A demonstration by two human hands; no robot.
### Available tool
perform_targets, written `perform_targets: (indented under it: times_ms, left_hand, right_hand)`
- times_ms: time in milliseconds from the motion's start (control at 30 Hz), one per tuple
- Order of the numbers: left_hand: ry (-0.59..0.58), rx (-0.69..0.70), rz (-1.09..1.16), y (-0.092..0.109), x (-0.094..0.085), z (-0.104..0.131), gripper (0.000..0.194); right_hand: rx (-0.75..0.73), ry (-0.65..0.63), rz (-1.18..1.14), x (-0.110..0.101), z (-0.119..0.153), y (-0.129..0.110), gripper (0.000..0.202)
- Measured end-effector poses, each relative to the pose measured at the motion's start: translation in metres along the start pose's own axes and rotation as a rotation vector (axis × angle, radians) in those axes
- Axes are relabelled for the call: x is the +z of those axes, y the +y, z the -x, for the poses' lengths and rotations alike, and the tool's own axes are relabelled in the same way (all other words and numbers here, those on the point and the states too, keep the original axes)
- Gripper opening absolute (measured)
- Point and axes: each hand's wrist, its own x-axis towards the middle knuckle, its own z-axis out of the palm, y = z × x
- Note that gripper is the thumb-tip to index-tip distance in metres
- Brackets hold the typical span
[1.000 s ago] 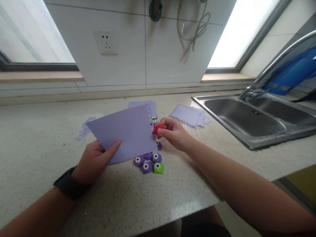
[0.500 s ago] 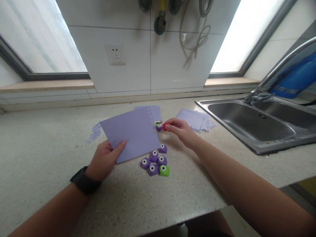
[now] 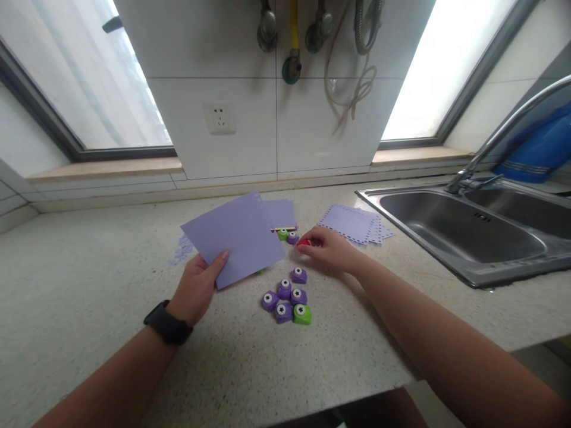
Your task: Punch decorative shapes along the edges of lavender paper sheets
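My left hand [image 3: 198, 285] grips a purple paper sheet [image 3: 234, 241] by its lower left corner, thumb on top, holding it tilted above the counter. Small holes run along the sheet's upper right edge. Between the fingers of my right hand [image 3: 328, 246] is a red craft punch [image 3: 304, 243], partly hidden by them. Just left of it are a purple punch [image 3: 292, 238] and a green punch [image 3: 282, 235]. Nearer me stands a group of several purple punches [image 3: 284, 289] with one green punch [image 3: 302, 314].
Behind the held sheet lies more purple paper [image 3: 281, 213]. Sheets with punched edges [image 3: 350, 221] are stacked beside the steel sink [image 3: 464, 229]. Purple paper scraps [image 3: 182, 249] lie at the left. Pipes and a socket [image 3: 219, 118] are on the wall.
The held sheet has turned slightly and its right edge has drawn back left, uncovering the green punch behind. My right hand, with the red punch, is slightly lower. The camera view has shifted.
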Motion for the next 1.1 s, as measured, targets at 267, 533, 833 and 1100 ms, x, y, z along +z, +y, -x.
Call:
perform_targets:
  times_ms: [267,533,833,1100]
  left_hand:
    - [0.047,-0.010,0.106,0.0021,0.0042,-0.0047,0.049]
    - [0.100,0.003,0.171,0.0005,0.0043,-0.0069,0.042]
    - [0.095,0.014,0.237,0.0025,0.0051,-0.0083,0.038]
    - [0.096,0.006,0.239,0.0064,0.0064,-0.0075,0.041]
  right_hand:
    - [-0.121,-0.153,0.214,-0.0007,0.0001,-0.0018,0.025]
    - [-0.045,-0.215,0.177,0.0019,0.0010,-0.0053,0.026]
    - [-0.006,-0.214,0.175,0.0001,0.0015,-0.0059,0.025]
    - [0.006,-0.237,0.170,-0.0016,0.0024,-0.0087,0.026]
